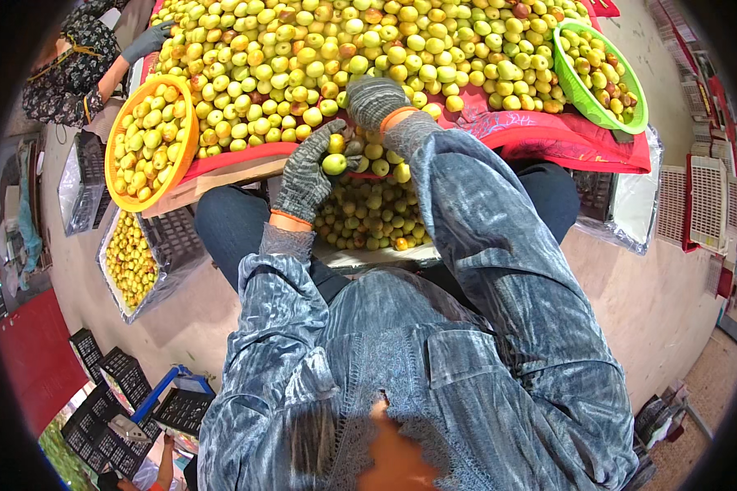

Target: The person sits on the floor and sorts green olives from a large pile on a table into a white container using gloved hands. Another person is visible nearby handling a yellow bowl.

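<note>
My left hand (312, 172), in a grey knit glove with an orange cuff, holds green jujube-like fruits (334, 164) between its fingers above the gap at the table's edge. My right hand (378, 101), gloved alike, reaches palm down onto the front of the fruit pile (319, 61); whether it grips a fruit is hidden. The pile of green, yellow and brown-patched fruits lies on a red cloth (516, 132). Below my hands, between my knees, a container of more fruits (368, 208) sits in shadow, and several fruits are at the opening above it.
An orange basket (190, 141) of fruit stands at the table's left edge, a green basket (639, 116) at the right. A lined crate (153, 304) of fruit is on the floor at left. A co-worker's gloved hand (148, 42) touches the pile at upper left.
</note>
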The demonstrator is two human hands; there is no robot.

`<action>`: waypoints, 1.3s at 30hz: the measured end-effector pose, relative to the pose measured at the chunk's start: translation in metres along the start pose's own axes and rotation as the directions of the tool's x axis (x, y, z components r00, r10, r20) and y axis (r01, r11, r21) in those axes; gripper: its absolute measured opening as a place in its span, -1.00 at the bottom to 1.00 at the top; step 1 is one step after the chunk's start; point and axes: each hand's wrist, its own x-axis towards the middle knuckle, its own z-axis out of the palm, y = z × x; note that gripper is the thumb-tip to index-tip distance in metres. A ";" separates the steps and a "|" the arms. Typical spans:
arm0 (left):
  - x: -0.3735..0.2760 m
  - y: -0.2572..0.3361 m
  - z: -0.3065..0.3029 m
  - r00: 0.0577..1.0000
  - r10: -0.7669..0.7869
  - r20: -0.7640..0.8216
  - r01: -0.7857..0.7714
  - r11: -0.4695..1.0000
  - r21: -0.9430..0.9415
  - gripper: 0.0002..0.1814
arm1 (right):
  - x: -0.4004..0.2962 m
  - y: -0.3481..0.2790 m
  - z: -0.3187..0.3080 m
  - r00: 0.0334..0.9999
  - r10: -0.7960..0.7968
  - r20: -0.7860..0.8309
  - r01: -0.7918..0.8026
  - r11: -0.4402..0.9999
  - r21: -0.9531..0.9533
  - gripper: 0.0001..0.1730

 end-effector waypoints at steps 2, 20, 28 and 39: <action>-0.001 -0.002 0.005 0.998 0.052 0.021 -0.052 0.998 0.017 -0.68 | -0.006 0.005 0.005 0.999 0.011 0.051 -0.016 0.995 0.098 -0.59; -0.032 0.004 0.028 0.947 0.245 0.210 -0.294 0.923 0.249 -0.47 | -0.078 0.137 0.011 0.796 0.455 -0.399 -0.131 0.773 0.620 -0.49; -0.033 0.008 0.021 0.947 0.232 0.221 -0.243 0.970 0.023 -0.55 | -0.039 0.146 0.013 0.776 0.362 -0.516 -0.246 0.928 0.281 -0.45; -0.042 0.006 0.047 0.853 0.502 0.141 -0.456 0.586 0.670 -0.50 | -0.062 0.074 -0.003 0.861 0.382 -0.335 -0.194 0.857 0.478 -0.30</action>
